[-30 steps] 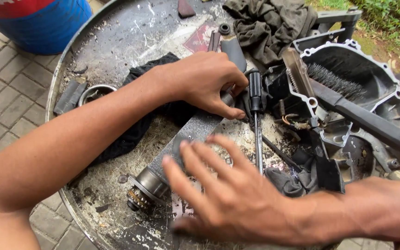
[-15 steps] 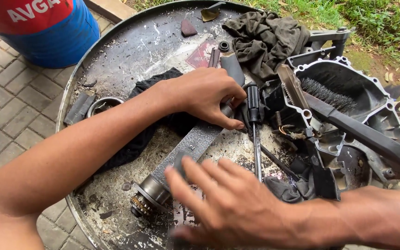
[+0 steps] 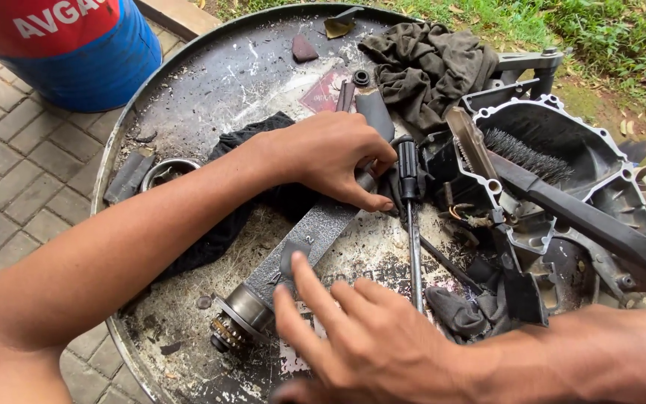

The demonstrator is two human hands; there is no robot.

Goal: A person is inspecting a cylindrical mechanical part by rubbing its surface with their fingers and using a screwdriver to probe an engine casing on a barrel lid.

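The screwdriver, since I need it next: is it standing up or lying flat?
Lying flat. The screwdriver rests along the round metal tray, black handle beside the left hand.

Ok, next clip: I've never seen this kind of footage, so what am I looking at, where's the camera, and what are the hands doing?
There is no machine here. A camera on a person's head looks down at their own two bare hands over a dirty round metal tray set on paving beside grass.

The left hand grips the upper end of a long grey metal shaft lying on the tray; its lower end has a gear-like fitting. The right hand, fingers spread, hovers near the shaft's middle and holds nothing.

Around them lie a screwdriver, a black cloth, a crumpled grey rag, and an engine cover with a wire brush resting in it. A blue and red drum stands at upper left.
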